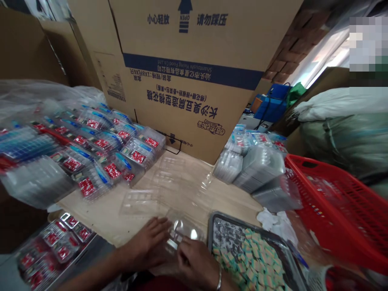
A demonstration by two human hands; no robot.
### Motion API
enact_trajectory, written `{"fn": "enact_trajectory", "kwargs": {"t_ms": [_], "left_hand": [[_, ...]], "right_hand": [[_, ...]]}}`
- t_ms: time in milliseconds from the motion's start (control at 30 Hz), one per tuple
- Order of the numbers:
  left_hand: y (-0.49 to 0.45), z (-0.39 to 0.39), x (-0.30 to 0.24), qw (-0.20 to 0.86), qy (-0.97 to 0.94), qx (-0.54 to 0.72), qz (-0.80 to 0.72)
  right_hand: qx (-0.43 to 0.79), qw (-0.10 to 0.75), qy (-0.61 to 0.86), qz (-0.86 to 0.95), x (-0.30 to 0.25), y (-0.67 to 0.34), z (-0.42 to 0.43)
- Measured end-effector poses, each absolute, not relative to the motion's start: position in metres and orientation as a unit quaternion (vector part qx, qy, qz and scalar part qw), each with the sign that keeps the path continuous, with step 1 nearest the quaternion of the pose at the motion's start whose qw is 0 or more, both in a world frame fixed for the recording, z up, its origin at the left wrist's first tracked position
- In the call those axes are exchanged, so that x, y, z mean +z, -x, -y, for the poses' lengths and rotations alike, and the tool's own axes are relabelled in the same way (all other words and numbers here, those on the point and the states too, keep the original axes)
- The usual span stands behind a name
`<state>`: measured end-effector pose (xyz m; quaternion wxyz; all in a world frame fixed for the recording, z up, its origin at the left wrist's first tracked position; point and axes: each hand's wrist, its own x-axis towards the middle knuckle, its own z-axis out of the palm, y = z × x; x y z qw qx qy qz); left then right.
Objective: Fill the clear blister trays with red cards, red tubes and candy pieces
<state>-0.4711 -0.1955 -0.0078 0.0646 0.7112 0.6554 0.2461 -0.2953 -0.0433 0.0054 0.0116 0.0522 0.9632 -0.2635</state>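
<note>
My left hand [150, 242] and my right hand [197, 262] meet at the bottom centre over a clear plastic blister tray [182, 233] on the wooden table. My left hand lies on the table with its fingers pressed against the tray's left edge. My right hand has its fingers curled and pinches the tray's near edge; a metal bangle shows on its wrist. More empty clear trays [163, 190] lie flat just beyond. A grey metal tray [222, 228] of small green, yellow and white pieces [251, 262] sits right of my right hand.
Packed blister packs with red and blue contents [100, 149] pile up on the left, more at bottom left [57, 242]. A large printed cardboard box [197, 81] stands behind. Stacks of empty clear trays [254, 169] and a red plastic basket [339, 206] are on the right.
</note>
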Motion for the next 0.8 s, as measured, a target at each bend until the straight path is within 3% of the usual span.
{"fn": "enact_trajectory", "kwargs": {"t_ms": [167, 267, 367, 600, 800], "left_hand": [[0.435, 0.201, -0.035, -0.045, -0.605, 0.374, -0.701], [0.431, 0.209, -0.034, -0.107, -0.625, 0.341, -0.694], [0.425, 0.214, -0.022, -0.143, -0.617, 0.299, -0.713], [0.4, 0.232, -0.001, -0.165, -0.592, 0.324, -0.719], [0.395, 0.255, -0.007, -0.084, -0.521, 0.364, -0.767]], "right_hand": [[-0.477, -0.059, -0.091, -0.872, 0.026, 0.29, 0.04], [-0.632, -0.004, -0.097, -0.769, 0.028, 0.288, 0.033], [-0.708, 0.065, -0.12, -0.693, 0.024, 0.294, 0.026], [-0.65, 0.07, -0.177, -0.736, 0.007, 0.332, -0.022], [-0.542, -0.091, -0.213, -0.807, 0.013, 0.334, -0.041]]}}
